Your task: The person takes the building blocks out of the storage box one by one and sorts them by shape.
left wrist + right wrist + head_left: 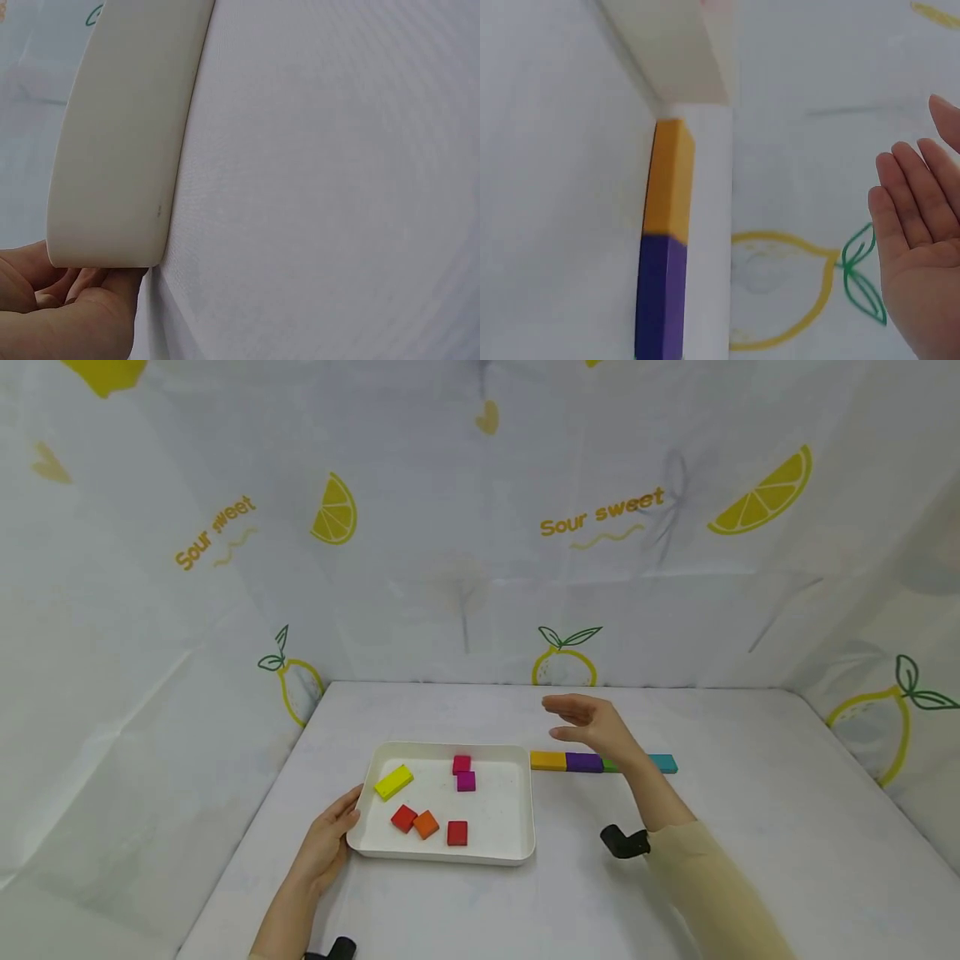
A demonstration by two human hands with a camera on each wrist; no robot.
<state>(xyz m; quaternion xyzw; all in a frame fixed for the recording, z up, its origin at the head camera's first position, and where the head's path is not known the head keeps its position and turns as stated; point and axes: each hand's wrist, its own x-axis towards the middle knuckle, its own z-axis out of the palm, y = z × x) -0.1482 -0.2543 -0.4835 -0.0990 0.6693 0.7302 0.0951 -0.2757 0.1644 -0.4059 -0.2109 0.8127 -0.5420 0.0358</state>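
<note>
My left hand (327, 842) grips the left end of a shallow white tray (517, 827). In the left wrist view, its fingers (97, 300) are against the tray's end wall (124, 150). Inside the tray lie a yellow block (393, 782), a pink block (462, 765), a magenta block (466, 782), an orange block (426, 824) and two red ones. My right hand (592, 722) is raised, holding nothing, with straight fingers held together and the thumb apart. Below it runs a row of blocks: orange-yellow (548, 761), purple (583, 762), green (610, 767) and teal (663, 763); the forearm hides part of it.
A white table (570, 902) carries the tray and the row, whose orange-yellow end meets the tray's right side. Behind and beside the table hangs a white sheet (427, 527) printed with lemons. A black wrist fitting (624, 842) juts from the right sleeve.
</note>
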